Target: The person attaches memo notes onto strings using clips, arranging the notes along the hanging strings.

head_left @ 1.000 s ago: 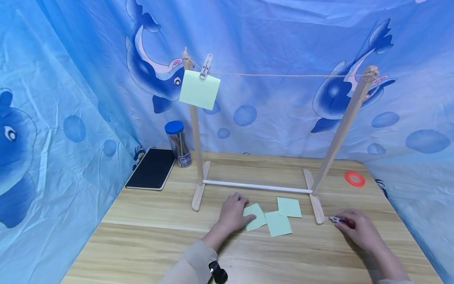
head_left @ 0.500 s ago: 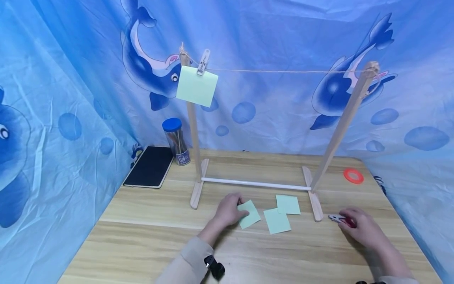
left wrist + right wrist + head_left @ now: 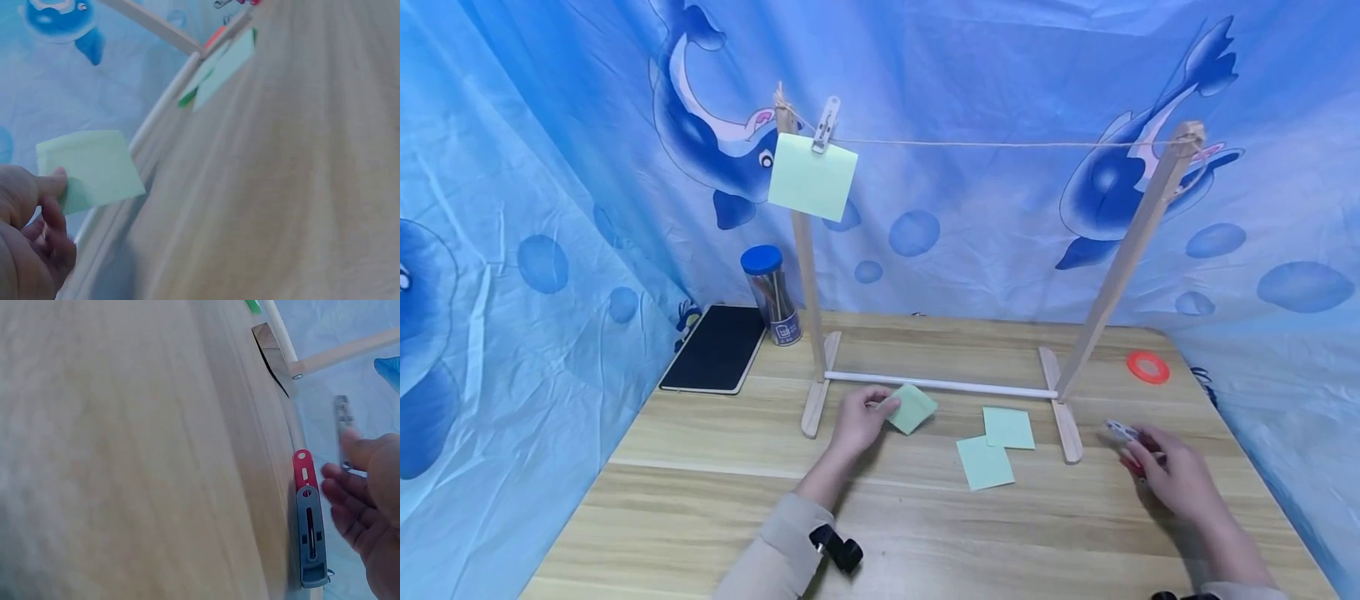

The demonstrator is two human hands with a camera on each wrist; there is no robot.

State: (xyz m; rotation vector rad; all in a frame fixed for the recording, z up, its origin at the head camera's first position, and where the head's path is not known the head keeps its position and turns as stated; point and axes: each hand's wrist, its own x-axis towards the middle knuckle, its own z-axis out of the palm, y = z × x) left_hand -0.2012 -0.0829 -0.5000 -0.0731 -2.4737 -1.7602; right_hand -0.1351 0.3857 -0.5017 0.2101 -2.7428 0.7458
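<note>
You are seeing a matt paper note [image 3: 913,408] at the head view's lower centre, while a smooth, wood-grained table [image 3: 895,533] is spanning the bottom and creased, glossy cloth [image 3: 1000,75] is filling the top.

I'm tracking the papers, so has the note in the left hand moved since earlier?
Yes: the note, held by the left hand, has moved closer to the white rod.

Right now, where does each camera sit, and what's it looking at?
Head: on the head, facing forward and down at the rack; shows left hand, right hand, sleeves.
Left wrist: on that wrist, facing the pinched green sticky note; shows the left hand.
Right wrist: on that wrist, facing the held clothespin; shows the right hand.
Head and left wrist share that sticky note.
</note>
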